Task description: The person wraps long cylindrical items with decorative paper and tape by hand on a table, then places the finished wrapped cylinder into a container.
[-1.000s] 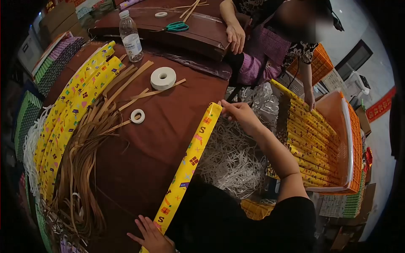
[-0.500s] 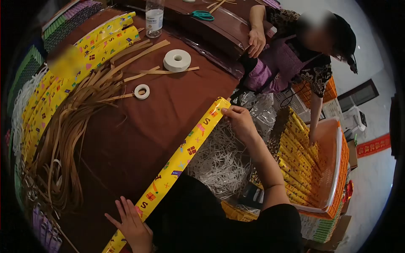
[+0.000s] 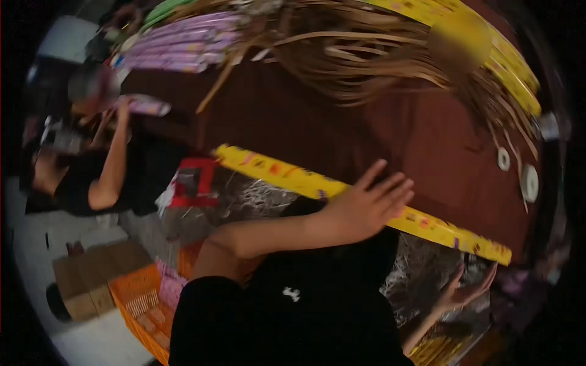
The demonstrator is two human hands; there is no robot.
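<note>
A long yellow tube [image 3: 281, 173] with colourful prints lies along the near edge of the brown-covered table, passing beneath my left hand [image 3: 375, 204]. That hand rests over the tube's middle, fingers stretched out and spread, not wrapped round it. Just below the tube's right end is my right hand [image 3: 464, 294], its fingers apart and nothing in them; whether a fingertip touches the end is too blurred to tell. Part of the tube is hidden by my left hand.
Brown strips [image 3: 342, 55] spread over the table [image 3: 293, 116], with lilac tubes [image 3: 189, 43] and more yellow tubes [image 3: 513, 73] around. Two white tape rolls, one larger [image 3: 530, 183], lie right. A co-worker [image 3: 110, 171] holds a lilac tube at left. An orange crate [image 3: 131, 311] stands below.
The view has swung left. My right hand has let go of the tube's end and opened. My left hand has moved along the tube from near its other end to the middle.
</note>
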